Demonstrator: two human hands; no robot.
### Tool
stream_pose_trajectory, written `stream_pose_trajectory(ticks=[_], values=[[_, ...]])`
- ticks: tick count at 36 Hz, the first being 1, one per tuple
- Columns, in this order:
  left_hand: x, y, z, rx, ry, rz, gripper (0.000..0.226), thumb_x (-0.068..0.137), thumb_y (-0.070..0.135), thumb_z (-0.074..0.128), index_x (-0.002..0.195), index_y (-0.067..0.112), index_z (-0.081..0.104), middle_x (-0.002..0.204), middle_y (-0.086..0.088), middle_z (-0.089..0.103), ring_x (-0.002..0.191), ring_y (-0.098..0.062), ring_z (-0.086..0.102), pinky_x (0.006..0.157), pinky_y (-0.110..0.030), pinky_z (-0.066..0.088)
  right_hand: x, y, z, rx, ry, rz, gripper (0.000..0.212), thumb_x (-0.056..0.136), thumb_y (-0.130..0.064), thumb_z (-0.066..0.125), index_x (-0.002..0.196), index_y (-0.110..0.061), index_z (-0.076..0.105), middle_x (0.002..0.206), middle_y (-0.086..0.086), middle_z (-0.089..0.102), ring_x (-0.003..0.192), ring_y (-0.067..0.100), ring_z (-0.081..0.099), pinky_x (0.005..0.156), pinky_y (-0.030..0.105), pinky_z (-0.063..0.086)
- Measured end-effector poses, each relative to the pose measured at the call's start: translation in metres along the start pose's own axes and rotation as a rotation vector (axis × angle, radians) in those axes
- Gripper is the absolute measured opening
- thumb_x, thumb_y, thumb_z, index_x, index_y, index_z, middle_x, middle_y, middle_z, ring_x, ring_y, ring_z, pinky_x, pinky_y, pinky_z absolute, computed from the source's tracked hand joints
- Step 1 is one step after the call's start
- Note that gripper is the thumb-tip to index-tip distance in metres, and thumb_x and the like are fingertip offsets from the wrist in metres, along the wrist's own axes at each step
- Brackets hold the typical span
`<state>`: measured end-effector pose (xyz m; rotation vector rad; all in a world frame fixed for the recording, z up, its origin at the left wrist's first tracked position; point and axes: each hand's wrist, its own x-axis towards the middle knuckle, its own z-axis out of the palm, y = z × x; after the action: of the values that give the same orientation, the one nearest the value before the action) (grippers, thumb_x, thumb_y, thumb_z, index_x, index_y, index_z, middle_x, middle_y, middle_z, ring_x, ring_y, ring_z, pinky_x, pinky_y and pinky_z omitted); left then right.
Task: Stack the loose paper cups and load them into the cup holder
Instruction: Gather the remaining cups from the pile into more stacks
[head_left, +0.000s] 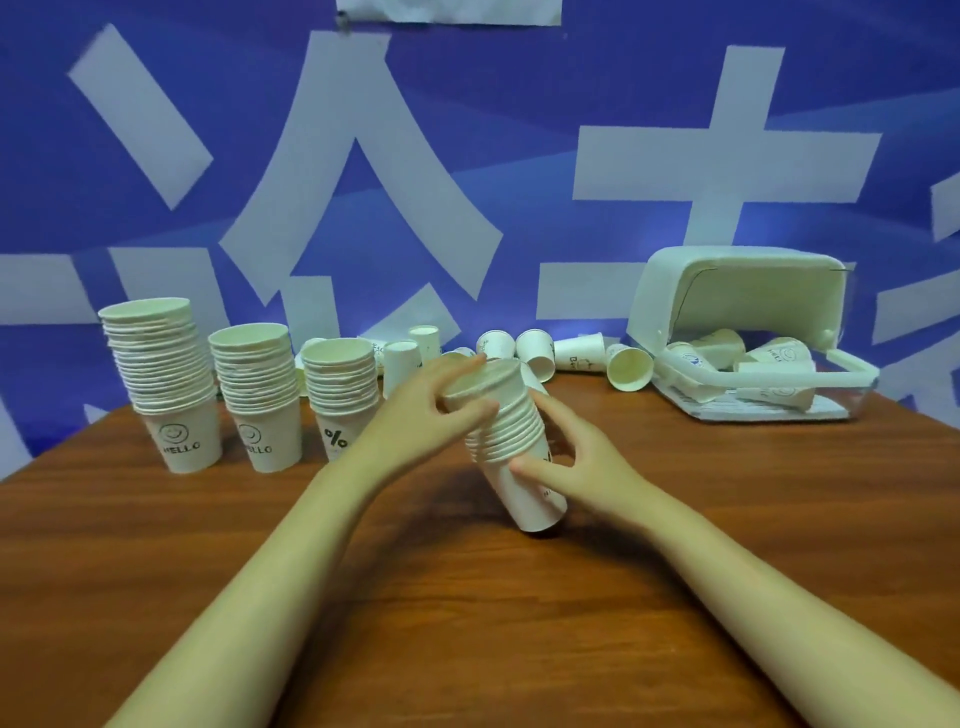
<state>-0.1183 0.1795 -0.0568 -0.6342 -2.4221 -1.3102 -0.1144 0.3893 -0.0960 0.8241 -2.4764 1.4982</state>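
We work over a brown wood-grain table (467, 623). At its middle our left hand (436, 395) curls round the top rim of a tilted stack of cups (511, 447), while our right hand (576, 462) grips its lower side; the stack's base touches the table. Farther left stand three upright stacks (249, 395). Loose cups (535, 351) lie scattered along the far edge. At far right sits the cup holder (748, 332), its white lid raised, with more cups lying inside its clear tray. Behind hangs a blue banner (519, 156) with large white characters.
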Motion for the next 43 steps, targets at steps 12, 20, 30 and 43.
stream_pose_trajectory(ticks=[12,20,30,43], values=[[-0.017,-0.025,0.059,-0.565,0.075,-0.241,0.063,0.085,0.033,0.07,0.14,0.033,0.039,0.136,0.013,0.051,0.126,-0.005,0.05,0.11,-0.04,0.04,0.004,0.02,0.014,0.117,0.191,0.063,0.041,0.102,-0.017,0.047,0.143,-0.021,0.044,0.143,-0.009,0.05,0.126,-0.008,0.046,0.104,0.012,0.037],[-0.004,-0.03,0.044,-0.484,0.282,-0.108,0.07,0.082,0.023,0.077,0.139,0.033,0.038,0.128,0.014,0.055,0.114,0.004,0.055,0.095,-0.017,0.046,0.028,0.02,0.02,0.09,0.283,0.155,0.033,0.101,-0.026,0.042,0.13,-0.031,0.056,0.134,-0.007,0.058,0.125,0.007,0.051,0.107,0.031,0.04],[-0.003,-0.063,0.017,-0.32,0.418,-0.097,0.076,0.082,0.025,0.076,0.145,0.029,0.035,0.13,0.02,0.052,0.123,0.002,0.048,0.099,-0.013,0.039,0.148,0.031,0.018,-0.39,0.243,0.341,0.087,0.076,-0.063,0.055,0.151,-0.026,0.029,0.152,0.007,0.036,0.138,0.027,0.037,0.109,0.042,0.035],[0.001,-0.056,0.036,-0.401,0.284,-0.026,0.065,0.087,0.022,0.07,0.128,0.053,0.03,0.13,0.029,0.045,0.12,0.017,0.043,0.095,-0.003,0.034,0.159,0.013,-0.003,0.429,0.605,0.336,0.043,0.095,-0.035,0.053,0.129,-0.009,0.047,0.11,0.006,0.057,0.087,0.019,0.059,0.076,0.034,0.05]])
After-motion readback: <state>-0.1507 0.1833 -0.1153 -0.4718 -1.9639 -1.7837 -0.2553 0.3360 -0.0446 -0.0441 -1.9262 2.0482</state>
